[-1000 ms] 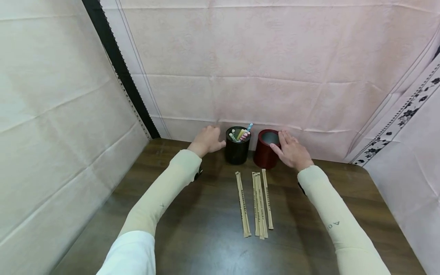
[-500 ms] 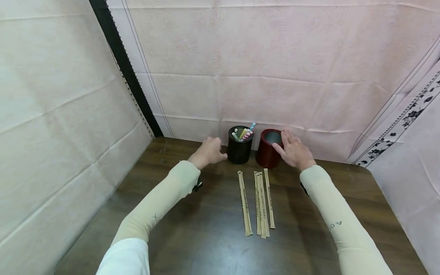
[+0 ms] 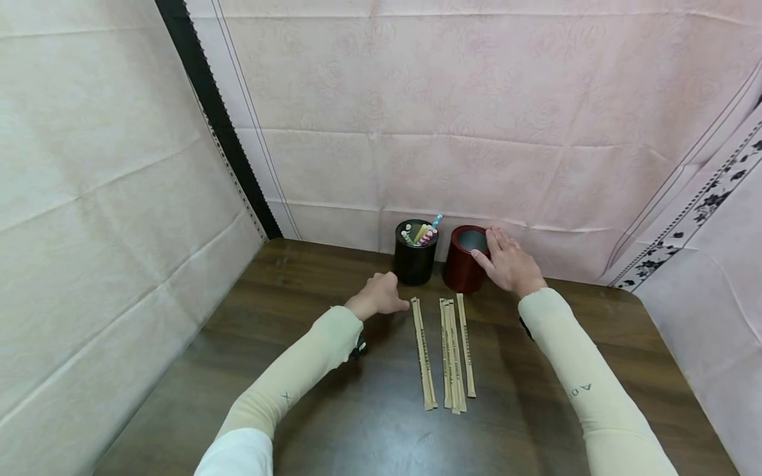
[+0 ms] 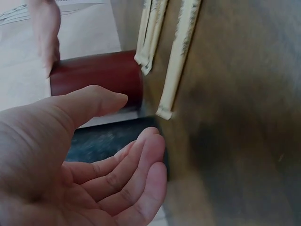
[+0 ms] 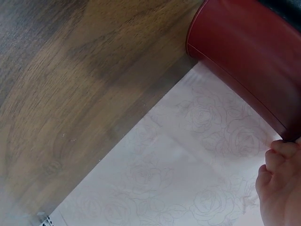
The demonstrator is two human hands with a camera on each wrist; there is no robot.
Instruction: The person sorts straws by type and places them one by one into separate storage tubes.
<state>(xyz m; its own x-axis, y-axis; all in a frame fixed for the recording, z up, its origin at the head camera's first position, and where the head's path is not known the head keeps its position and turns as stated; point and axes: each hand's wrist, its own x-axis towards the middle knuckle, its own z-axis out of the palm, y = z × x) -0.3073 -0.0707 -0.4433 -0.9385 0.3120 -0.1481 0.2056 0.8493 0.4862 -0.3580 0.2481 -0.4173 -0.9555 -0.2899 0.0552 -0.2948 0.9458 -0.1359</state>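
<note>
1. On my head feed, I have the left hand [image 3: 378, 295] low over the brown table [image 3: 196, 396], its thumb just beside the top end of the leftmost paper-wrapped strips [image 3: 424, 357].
2. Its grip reads wide to me: the left wrist feed shows the thumb well apart from 4 loosely bent fingers, with a gap between them. Whether the thumb touches the paper, I can't tell.
3. To the right of those strips I see a tight bundle of similar strips [image 3: 450, 357], then 1 more strip [image 3: 466, 350] close beside it, all roughly parallel and lying flat.
4. The right hand [image 3: 510, 264] rests at the rim of the red cup [image 3: 460, 268], fingers straight and together, thumb spread along the near side. I'd call that grip wide, touching the cup rather than wrapped round it.
5. The black cup [image 3: 413, 264] stands upright just beside the red one, with patterned straws [image 3: 424, 234] poking up inside.
6. Behind both cups I have pale hanging cloth [image 3: 464, 99]; cream sleeves [image 3: 589, 390] cover 2 forearms.
</note>
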